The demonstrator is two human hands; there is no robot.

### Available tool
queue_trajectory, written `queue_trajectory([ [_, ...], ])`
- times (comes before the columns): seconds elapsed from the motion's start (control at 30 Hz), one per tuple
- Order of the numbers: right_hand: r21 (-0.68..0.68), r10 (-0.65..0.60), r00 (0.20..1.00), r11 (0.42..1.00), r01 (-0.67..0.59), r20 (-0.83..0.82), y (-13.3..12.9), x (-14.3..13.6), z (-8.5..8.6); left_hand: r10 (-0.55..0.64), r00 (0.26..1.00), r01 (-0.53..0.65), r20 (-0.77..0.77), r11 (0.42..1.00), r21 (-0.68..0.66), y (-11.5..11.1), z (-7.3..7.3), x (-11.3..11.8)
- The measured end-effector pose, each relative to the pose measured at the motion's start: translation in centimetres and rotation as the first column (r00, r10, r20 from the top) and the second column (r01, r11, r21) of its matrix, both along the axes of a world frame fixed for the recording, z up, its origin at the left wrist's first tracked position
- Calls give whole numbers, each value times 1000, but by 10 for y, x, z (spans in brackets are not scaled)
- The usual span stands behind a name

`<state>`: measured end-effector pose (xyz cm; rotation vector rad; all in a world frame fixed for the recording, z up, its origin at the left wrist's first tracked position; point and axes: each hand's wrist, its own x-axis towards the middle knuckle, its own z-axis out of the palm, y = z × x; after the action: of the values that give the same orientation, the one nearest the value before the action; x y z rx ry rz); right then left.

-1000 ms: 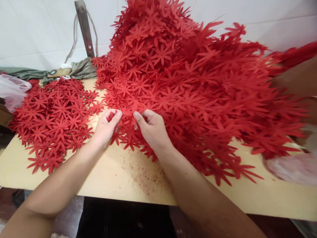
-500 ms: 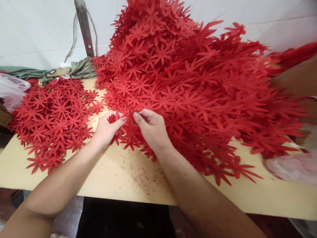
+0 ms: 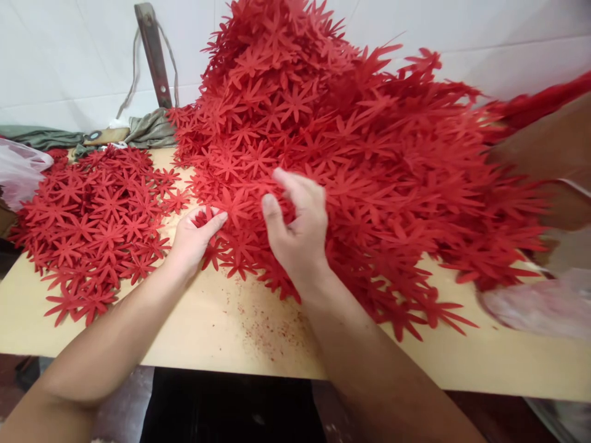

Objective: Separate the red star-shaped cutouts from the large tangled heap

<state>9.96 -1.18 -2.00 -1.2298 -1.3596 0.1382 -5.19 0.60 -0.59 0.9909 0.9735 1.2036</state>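
Note:
Between the thumb and fingers of my left hand point(image 3: 196, 237) are red flower-shaped cutouts with long petals, partly hidden by the hand. My right hand point(image 3: 298, 224) is raised over the front of the big heap of red petal cutouts point(image 3: 295, 104), thumb and fingers apart, with nothing seen in it. To the left of my left hand lies a smaller, flatter pile of the same red cutouts point(image 3: 106, 215). The heap is tall at the back and spreads out to the right.
Everything lies on a pale wooden table point(image 3: 194, 332), with red crumbs point(image 3: 272, 332) near its front edge. Plastic bags lie at the left point(image 3: 23, 169) and right point(image 3: 545, 301). A brown box point(image 3: 549, 147) borders the right. Behind are a rusty metal bar point(image 3: 154, 58) and green cloth point(image 3: 150, 128).
My right hand has moved up and to the right, away from my left hand, and its fingers have opened. My left hand keeps its pinch and has shifted slightly left.

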Motion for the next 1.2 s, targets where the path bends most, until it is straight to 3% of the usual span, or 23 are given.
queue_trajectory([
  [0.13,-180,296,919,921,-347,-259,-3,-20,-5,-48,999,47,18,999,28,-3,-2,1],
  [0.2,-230,332,869,873,-430,-366,-2,-23,-6,-86,996,85,19,995,44,-3,-4,1],
  [0.27,-236,312,851,869,-435,-421,-2,-22,-4,-113,994,113,3,993,39,-3,-6,1],
  [0.47,-216,143,908,945,-243,-394,-2,-14,4,-111,993,110,37,994,28,-3,-10,3],
  [0.57,-178,-21,937,983,-44,-349,4,-2,0,-124,991,122,40,992,38,-3,-11,3],
  [0.67,-41,-246,959,969,242,-143,10,14,-4,-111,991,110,71,994,22,-3,-10,3],
  [0.73,73,-323,946,945,320,31,9,19,-3,-77,996,77,48,997,3,-3,-9,3],
  [0.8,90,-254,958,966,244,131,5,16,1,-56,998,56,6,998,-7,-4,-8,3],
  [0.9,-78,96,995,993,-93,27,-5,-4,5,-79,996,80,-45,997,13,-4,-8,4],
  [1.0,-256,351,911,880,-400,-216,-9,-22,1,-112,990,116,-80,992,53,-4,-8,3],
  [1.07,-266,396,846,825,-498,-357,-7,-27,-2,-136,987,141,-91,989,48,-4,-8,2],
  [1.2,-176,368,768,835,-521,-524,-2,-23,-1,-195,976,198,-95,980,26,-6,-9,2],
])
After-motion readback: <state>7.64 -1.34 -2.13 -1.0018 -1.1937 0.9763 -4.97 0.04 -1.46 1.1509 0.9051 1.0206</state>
